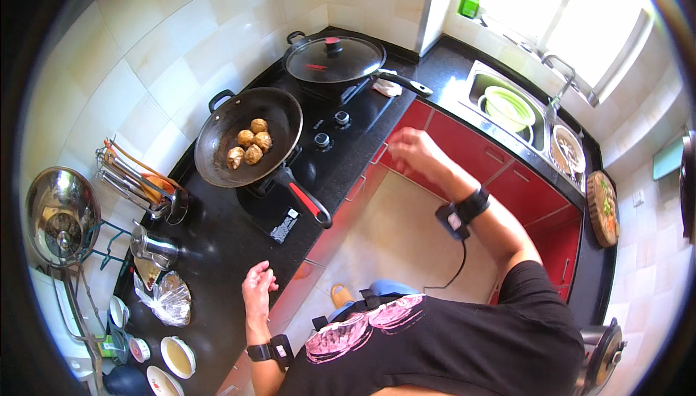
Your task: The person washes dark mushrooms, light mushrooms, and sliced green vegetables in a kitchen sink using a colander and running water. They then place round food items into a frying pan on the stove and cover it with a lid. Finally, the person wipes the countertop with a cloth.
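Note:
My left hand [258,291] hovers at the counter's front edge with its fingers loosely bent and nothing visible in it. My right hand [417,151], blurred, hangs in front of the red cabinets; its fingers curl downward and any contents are hidden. Between the hands and the tiled wall, a black wok [217,148] rests on the near burner of a black gas stove [356,118]. Several browned round food pieces [253,154] lie together inside it. The wok's black-and-red handle [309,200] points towards me, over the counter edge. A frying pan under a glass lid [326,61] occupies the far burner.
Right of the stove, a sink [478,83] holds green basins [508,107]. A wooden chopping board [601,208] bears chopped food. On the left stand a utensil holder [176,205], a steel pitcher [160,252], a plastic bag [171,298] and a bowl of yellowish liquid [178,357].

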### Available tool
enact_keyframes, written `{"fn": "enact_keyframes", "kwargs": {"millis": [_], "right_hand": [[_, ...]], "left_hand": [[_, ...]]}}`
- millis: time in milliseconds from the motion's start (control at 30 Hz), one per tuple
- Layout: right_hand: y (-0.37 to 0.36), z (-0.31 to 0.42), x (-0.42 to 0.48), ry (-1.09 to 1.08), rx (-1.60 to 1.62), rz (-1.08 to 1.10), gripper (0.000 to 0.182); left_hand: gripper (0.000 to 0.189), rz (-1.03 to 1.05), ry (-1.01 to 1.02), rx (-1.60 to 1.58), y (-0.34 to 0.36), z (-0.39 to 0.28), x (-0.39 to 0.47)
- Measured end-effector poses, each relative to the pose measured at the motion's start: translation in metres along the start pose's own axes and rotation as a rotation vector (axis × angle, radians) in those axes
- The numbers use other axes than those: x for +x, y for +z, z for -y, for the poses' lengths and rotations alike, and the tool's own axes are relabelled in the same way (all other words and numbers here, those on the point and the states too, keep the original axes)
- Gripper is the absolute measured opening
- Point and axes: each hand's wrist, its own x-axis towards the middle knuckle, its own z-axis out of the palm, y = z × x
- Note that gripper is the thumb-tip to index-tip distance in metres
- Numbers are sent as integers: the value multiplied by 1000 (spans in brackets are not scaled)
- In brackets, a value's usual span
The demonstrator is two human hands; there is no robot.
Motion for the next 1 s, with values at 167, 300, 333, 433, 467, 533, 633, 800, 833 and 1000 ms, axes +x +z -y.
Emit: {"fn": "enact_keyframes", "kwargs": {"millis": [167, 300, 333, 433, 467, 533, 633, 800, 833, 1000], "right_hand": [[-20, 81, 134, -363, -747, -172, 34], [-24, 90, 261, -486, -976, -172, 45], [-14, 99, 279, -410, -933, -80, 48], [-20, 83, 356, -279, -934, 5, 54], [-20, 65, 389, -298, -956, 1, 60], [-13, 48, 430, -290, -1033, 26, 70], [-5, 30, 479, -231, -1181, 13, 68], [5, 47, 474, -216, -1225, -11, 60], [4, 44, 480, -230, -1222, 12, 57], [-6, 27, 507, -291, -1116, 19, 47]], "left_hand": [[27, 37, 17, -53, 6, -17, 38], [26, -139, -12, -82, 9, -12, 47], [26, -215, -15, -86, 8, -9, 43], [25, -382, -3, -171, 25, -3, 37], [24, -441, -30, -182, 32, -3, 32], [24, -548, -63, -203, 45, -1, 17], [25, -645, -86, -209, 68, 4, -2], [23, -772, -113, -213, 89, 16, -29], [23, -799, -114, -225, 92, 14, -31], [23, -820, -141, -210, 95, 11, -35]]}}
